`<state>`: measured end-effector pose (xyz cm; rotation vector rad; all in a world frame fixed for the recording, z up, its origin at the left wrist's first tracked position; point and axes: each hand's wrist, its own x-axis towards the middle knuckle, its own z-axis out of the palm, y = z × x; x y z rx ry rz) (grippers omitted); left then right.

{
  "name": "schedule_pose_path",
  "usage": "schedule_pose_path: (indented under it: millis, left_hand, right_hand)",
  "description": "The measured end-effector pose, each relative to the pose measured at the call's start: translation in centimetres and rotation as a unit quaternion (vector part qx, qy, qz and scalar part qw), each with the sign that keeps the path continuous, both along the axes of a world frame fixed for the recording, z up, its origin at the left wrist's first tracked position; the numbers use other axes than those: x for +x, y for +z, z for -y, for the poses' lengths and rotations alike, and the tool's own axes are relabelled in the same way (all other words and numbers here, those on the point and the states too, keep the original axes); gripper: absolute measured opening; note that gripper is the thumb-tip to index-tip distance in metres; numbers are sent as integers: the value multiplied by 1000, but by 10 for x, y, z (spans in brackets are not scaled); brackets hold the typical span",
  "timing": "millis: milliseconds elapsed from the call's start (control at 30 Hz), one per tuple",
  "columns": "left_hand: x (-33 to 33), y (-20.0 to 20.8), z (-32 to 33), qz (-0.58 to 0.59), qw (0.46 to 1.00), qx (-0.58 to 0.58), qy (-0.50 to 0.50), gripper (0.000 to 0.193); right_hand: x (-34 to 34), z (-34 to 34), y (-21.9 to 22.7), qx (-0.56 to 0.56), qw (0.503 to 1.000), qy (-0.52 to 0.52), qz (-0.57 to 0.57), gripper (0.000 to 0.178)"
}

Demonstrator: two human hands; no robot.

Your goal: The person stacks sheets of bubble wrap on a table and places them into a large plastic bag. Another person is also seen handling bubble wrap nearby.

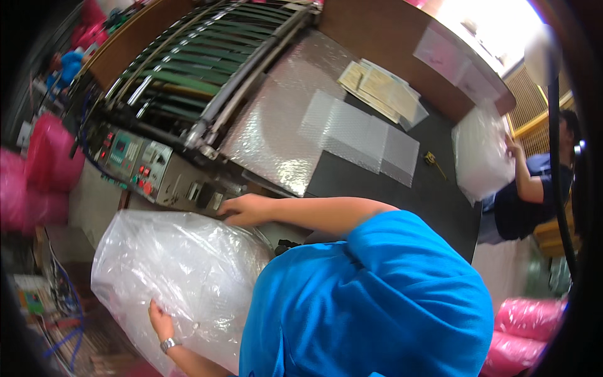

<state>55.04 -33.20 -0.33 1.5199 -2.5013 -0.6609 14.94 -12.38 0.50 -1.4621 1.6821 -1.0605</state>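
Note:
A large clear plastic bag (207,270), puffed out and wrinkled, with whitish contents that I cannot make out, fills the space at lower left beside my body. My left hand (162,322), with a metal watch on its wrist, grips the film on the bag's near left side, its fingers bent. Reaching across to the left, my right hand (246,210) has its curled fingers at the bag's far upper edge, just below a machine's control box (141,164). The right fingertips are partly hidden against the film.
A machine with green slats (201,56) stands beyond the bag. Bubble wrap sheets (361,135) and papers (380,91) lie on the dark table (358,173). At right, another person (527,188) handles a white plastic bundle (483,151). Pink bundles (53,154) are piled at left.

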Motion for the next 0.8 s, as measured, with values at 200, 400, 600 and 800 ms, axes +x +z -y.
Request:
schedule_pose_path:
  millis: [200, 400, 600, 800]
  left_hand:
    - [-65, 79, 17, -188, 952, -217, 105, 29]
    - [-274, 103, -80, -460, 874, -133, -78, 20]
    - [-427, 81, -214, -434, 865, 79, -238, 17]
    - [-505, 51, -278, -302, 887, 113, -331, 18]
  right_hand:
    - [-63, -213, -90, 178, 895, -393, 113, 38]
    - [-92, -378, -116, 142, 654, -706, 233, 47]
    - [-137, -468, -131, 62, 530, -797, 282, 57]
    - [-178, -494, -163, 73, 522, -793, 307, 68]
